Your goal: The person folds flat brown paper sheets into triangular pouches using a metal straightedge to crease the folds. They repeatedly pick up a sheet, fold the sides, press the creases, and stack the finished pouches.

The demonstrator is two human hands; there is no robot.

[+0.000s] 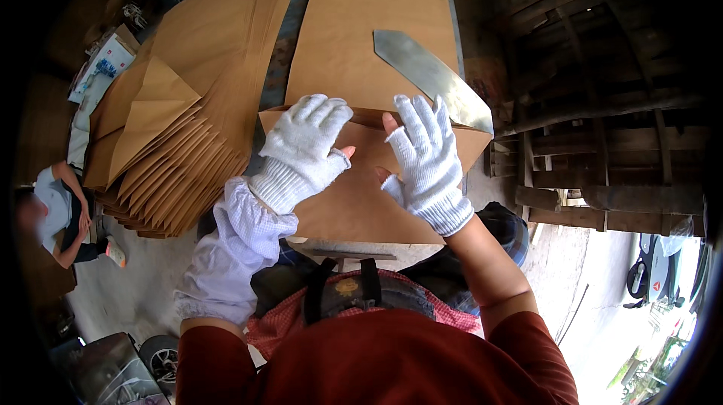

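Observation:
A large brown paper bag or sheet [369, 205] lies in front of me, with its near part folded across and hanging toward my lap. My left hand [301, 145], in a white knitted glove, rests flat with its fingers stretched over the left part of the fold. On the right part lies my right hand [431, 155], gloved too, fingers extended and its bare thumb and one bare fingertip showing. Neither hand grips anything. A flat grey metal template [425, 70] with a pointed end lies slantwise on the paper, its lower end beside my right fingers.
Folded brown paper bags [162, 171] are fanned out in a stack at the left, next to flat paper sheets [215, 17]. Another person [60, 209] sits at far left. Wooden racks [602, 126] stand at right, and a parked scooter [655, 273] shows at lower right.

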